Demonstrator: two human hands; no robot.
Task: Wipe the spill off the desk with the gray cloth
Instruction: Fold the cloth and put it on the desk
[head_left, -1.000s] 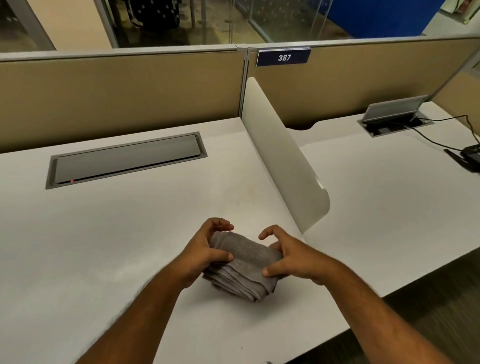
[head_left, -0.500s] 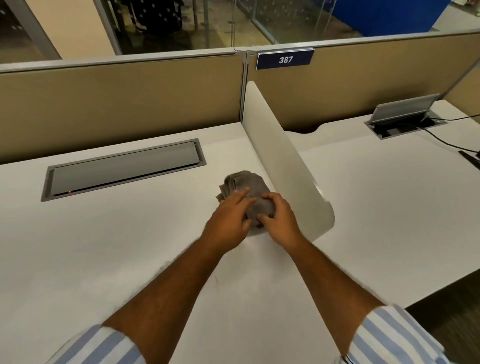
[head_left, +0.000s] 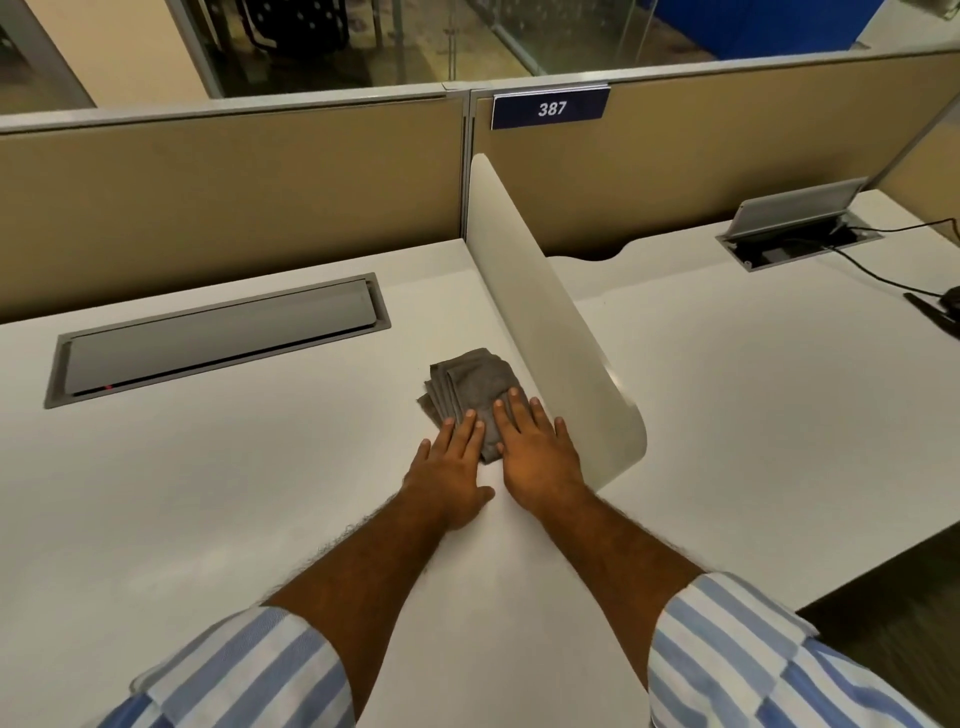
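We see the folded gray cloth (head_left: 470, 389) lying on the white worktop (head_left: 208, 467) just beside the curved white divider (head_left: 550, 332), with the left hand (head_left: 451, 467) and right hand (head_left: 535, 451) both flat, fingers extended, pressing its near edge, a closed gray cable hatch (head_left: 218, 338) off to the left.

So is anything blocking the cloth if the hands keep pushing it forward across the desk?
Nothing ahead of the cloth; bare desk runs to the back panel. The white divider stands close on its right.
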